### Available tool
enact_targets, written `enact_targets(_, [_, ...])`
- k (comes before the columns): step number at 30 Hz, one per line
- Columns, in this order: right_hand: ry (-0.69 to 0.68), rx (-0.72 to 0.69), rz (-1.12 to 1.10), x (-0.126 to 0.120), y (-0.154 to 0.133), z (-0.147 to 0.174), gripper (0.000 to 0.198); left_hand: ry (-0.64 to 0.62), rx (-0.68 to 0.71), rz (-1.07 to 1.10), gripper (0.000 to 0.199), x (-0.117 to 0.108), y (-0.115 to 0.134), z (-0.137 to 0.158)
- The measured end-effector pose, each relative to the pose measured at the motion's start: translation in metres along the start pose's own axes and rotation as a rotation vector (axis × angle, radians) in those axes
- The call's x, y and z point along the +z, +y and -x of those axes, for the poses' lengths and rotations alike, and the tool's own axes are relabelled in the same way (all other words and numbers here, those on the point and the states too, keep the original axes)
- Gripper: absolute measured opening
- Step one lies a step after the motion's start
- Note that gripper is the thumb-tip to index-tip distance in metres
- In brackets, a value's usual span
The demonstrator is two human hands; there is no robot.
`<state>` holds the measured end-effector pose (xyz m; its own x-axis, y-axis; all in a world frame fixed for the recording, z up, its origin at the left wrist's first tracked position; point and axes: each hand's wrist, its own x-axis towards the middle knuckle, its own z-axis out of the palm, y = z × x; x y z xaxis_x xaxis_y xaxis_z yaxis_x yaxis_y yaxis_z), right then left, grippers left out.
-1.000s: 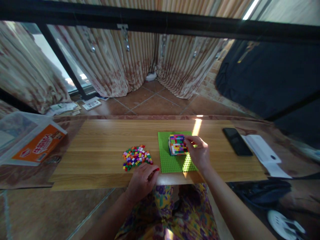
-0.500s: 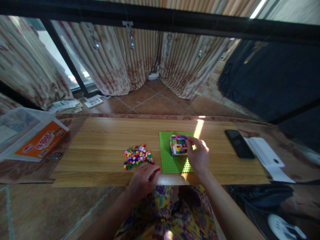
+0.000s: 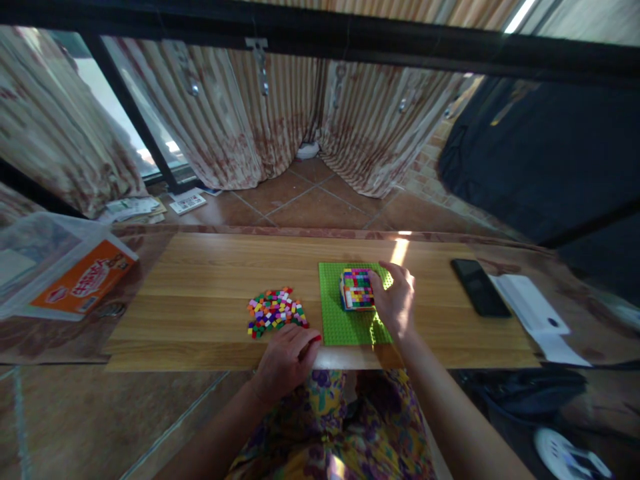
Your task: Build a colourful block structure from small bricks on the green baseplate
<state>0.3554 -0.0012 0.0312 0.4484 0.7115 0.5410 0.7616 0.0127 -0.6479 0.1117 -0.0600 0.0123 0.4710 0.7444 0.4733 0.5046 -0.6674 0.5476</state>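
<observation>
Broad free run over the tabletop (image 3: 200, 280) left of the loose bricks (image 3: 277, 311). Narrow lane between bricks and green baseplate (image 3: 332, 323); left hand (image 3: 286, 358) plugs its near end. Right hand (image 3: 395, 297) bars the brick block's (image 3: 357, 293) right side; left approach unobstructed. Phone (image 3: 481, 288) obstructs far right.

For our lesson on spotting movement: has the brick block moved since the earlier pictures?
No, neither way: the brick block keeps its place on the green baseplate.
</observation>
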Motion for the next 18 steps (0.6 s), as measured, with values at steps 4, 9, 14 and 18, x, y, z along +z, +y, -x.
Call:
enact_targets(4, [-0.031,0.058,-0.033,0.0051,0.0012,0.0056,0.029,-0.012,-0.011,-0.003,0.008,-0.0004,0.0002,0.0003])
enact_targets(9, [-0.067,0.08,-0.04,0.005,0.0014,0.0073,0.028,-0.017,-0.007,-0.013,0.008,-0.0017,0.001,-0.0003])
enact_targets(14, [-0.089,0.112,-0.101,0.0052,-0.0025,0.0092,0.029,-0.002,0.006,-0.03,0.009,-0.0026,0.0026,-0.0021])
enact_targets(18, [-0.113,0.188,-0.2,0.0068,-0.0039,0.0112,0.03,-0.004,0.002,-0.029,0.008,-0.0028,0.0029,-0.0025])
